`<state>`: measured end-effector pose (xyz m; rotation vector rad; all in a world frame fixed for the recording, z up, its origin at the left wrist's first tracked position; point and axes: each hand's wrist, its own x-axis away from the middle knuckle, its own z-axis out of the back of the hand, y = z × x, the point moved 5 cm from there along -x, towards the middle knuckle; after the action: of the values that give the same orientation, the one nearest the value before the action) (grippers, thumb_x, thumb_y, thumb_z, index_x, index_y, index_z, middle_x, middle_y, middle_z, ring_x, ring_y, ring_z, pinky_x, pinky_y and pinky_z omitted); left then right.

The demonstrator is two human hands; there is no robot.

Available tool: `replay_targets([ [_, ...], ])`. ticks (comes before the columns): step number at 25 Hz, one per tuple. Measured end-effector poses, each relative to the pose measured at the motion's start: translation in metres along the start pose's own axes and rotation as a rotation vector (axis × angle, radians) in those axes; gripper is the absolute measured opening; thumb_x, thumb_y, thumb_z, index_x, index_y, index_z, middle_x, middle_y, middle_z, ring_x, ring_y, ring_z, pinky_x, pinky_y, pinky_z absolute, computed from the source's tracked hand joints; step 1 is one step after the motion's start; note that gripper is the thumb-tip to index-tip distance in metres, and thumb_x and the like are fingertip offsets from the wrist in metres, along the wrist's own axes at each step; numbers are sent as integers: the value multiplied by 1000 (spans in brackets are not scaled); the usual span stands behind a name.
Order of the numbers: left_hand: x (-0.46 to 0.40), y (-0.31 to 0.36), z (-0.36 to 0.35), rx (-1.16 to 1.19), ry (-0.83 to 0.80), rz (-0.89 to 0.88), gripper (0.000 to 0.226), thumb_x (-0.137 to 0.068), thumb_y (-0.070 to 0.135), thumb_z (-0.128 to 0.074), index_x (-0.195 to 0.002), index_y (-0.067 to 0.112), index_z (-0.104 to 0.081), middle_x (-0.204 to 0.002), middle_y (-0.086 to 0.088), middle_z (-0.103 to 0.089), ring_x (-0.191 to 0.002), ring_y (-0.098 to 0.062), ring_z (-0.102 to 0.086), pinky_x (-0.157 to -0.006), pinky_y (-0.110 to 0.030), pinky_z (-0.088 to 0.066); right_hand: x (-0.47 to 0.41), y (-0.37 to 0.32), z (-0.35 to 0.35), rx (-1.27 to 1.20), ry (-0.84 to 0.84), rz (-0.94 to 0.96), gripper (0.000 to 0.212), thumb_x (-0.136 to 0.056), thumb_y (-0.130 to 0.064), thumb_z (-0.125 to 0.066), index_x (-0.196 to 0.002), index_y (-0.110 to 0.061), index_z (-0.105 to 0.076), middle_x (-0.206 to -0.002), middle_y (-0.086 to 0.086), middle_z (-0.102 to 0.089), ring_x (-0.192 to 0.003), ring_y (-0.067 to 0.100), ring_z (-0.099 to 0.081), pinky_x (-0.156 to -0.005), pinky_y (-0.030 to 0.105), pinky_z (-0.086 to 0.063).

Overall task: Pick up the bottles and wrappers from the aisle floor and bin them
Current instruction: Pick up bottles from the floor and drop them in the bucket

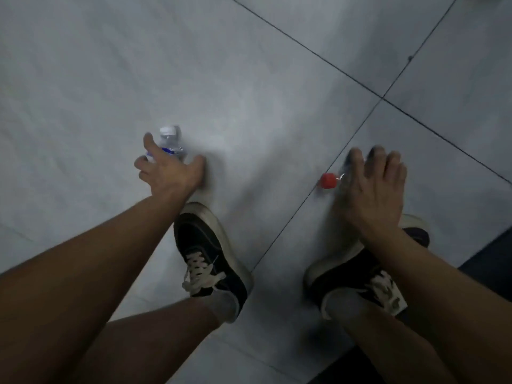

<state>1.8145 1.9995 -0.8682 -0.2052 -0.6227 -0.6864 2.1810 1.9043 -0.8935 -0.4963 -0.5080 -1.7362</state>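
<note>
A clear plastic bottle with a white cap (169,135) and a blue label lies on the grey floor tiles. My left hand (169,169) reaches down over it with fingers spread, index finger and thumb on either side of its body, not closed round it. A second bottle shows only its red cap (329,180). Its body is hidden under my right hand (374,187), which hovers over or lies on it with fingers stretched forward. Motion blur hides whether that hand touches the bottle.
My two black sneakers with white soles stand on the floor, the left shoe (210,253) just behind my left hand and the right shoe (360,270) under my right forearm. Dark grout lines (382,97) cross at the upper right. A dark edge (487,259) lies at the right.
</note>
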Motion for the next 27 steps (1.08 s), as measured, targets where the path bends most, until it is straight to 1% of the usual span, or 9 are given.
replay_targets([
  [2, -17, 1, -7, 43, 42, -33, 70, -87, 37, -64, -146, 34, -28, -141, -16, -33, -110, -42, -58, -91, -40, -48, -5, -1, -4, 30, 108, 6, 58, -84, -13, -59, -138, -12, -39, -124, 24, -41, -110, 43, -43, -102, 53, -36],
  [4, -13, 2, -6, 7, 56, -34, 48, -92, 33, -60, -135, 31, -40, -133, -15, -40, -95, -41, -62, -83, -36, -46, -4, -1, 0, 1, 88, -22, 53, -82, -18, -62, -131, -11, -42, -113, 21, -42, -96, 38, -42, -89, 51, -41],
  [6, 12, 1, 3, -65, -6, -55, 42, -90, 31, -64, -127, 29, -46, -125, -13, -42, -86, -38, -59, -82, -36, -46, 9, -3, 15, -64, -24, -60, 63, -75, -34, -72, -126, -11, -43, -113, 19, -42, -96, 38, -42, -79, 48, -45],
  [9, 78, 1, 33, -42, -141, -129, 42, -84, 22, -73, -119, 29, -50, -117, -6, -37, -70, -23, -53, -78, -34, -53, 53, -8, 65, -152, -197, -93, 86, -70, -57, -71, -136, -12, -39, -123, 21, -45, -110, 40, -42, -81, 46, -47],
  [12, 154, 12, 92, 6, -258, -216, 45, -75, 15, -78, -109, 32, -52, -115, -10, -48, -73, -23, -60, -68, -31, -53, 113, -12, 153, -288, -277, -100, 93, -74, -65, -66, -143, -12, -32, -128, 17, -48, -117, 36, -46, -83, 44, -46],
  [15, 234, 42, 166, 27, -325, -382, 43, -73, 20, -79, -99, 37, -49, -102, -9, -59, -76, -21, -65, -61, -26, -49, 176, -4, 259, -454, -282, -130, 84, -75, -63, -62, -138, -17, -34, -120, 10, -53, -105, 31, -57, -80, 43, -54],
  [20, 387, 89, 321, -166, -516, -584, 41, -77, 36, -75, -108, 35, -48, -100, 8, -58, -84, -15, -64, -74, -33, -55, 300, 19, 448, -626, -283, -73, 43, -81, -46, -58, -115, -28, -40, -99, -7, -54, -86, 19, -58, -69, 35, -48],
  [23, 452, 125, 410, -350, -494, -730, 51, -78, 39, -71, -120, 29, -45, -109, -1, -55, -94, -27, -63, -81, -38, -54, 368, 34, 543, -652, -292, -61, 38, -79, -45, -57, -109, -29, -41, -95, -7, -55, -83, 21, -59, -67, 36, -48],
  [27, 509, 170, 503, -401, -449, -946, 47, -75, 29, -70, -116, 26, -47, -107, -7, -59, -88, -30, -62, -73, -39, -54, 428, 47, 622, -677, -187, -103, 48, -80, -47, -58, -120, -27, -41, -100, -5, -54, -85, 21, -57, -71, 38, -50],
])
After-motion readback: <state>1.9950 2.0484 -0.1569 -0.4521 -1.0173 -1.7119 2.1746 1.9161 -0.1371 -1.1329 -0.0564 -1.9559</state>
